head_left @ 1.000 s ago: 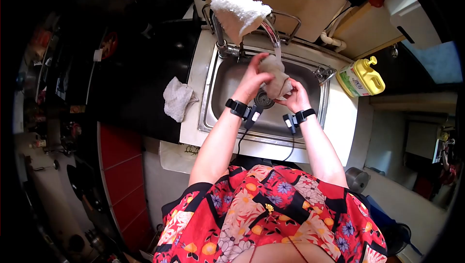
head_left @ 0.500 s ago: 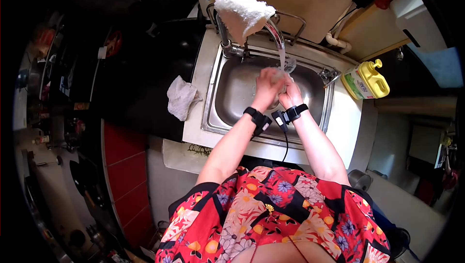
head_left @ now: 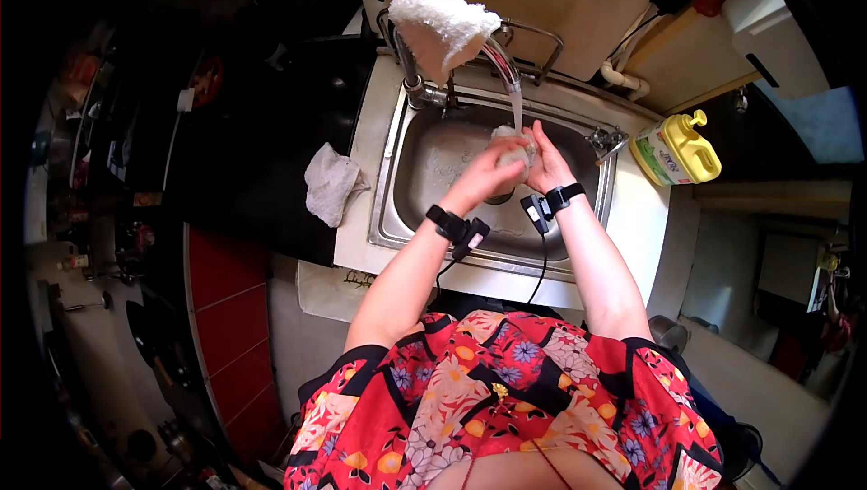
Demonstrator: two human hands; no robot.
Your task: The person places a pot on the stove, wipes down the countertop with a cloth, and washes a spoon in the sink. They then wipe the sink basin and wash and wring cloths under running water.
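My left hand (head_left: 492, 170) is over the sink (head_left: 433, 142), its fingers curled round a pale, wet, wad-like thing (head_left: 513, 140). The kind of this thing is not clear, since my fingers cover much of it. Opposite, my right hand (head_left: 549, 165) bears against the wad's right side, with fingers pointing up toward the tap and partly hidden. From the curved metal tap (head_left: 502, 65), a stream of water (head_left: 517, 109) runs down onto the wad and my fingers.
A white fluffy cloth (head_left: 442, 25) drapes over the tap. Another pale cloth (head_left: 332, 185) lies left of the sink on the counter edge. A yellow pump bottle (head_left: 677, 151) stands at right, near a small metal fitting (head_left: 605, 140). Behind the tap is a wire rack (head_left: 546, 47).
My hands have moved slightly apart. The left has shifted left and turned, and more of the pale wad shows between them. The view has shifted slightly; water keeps running.
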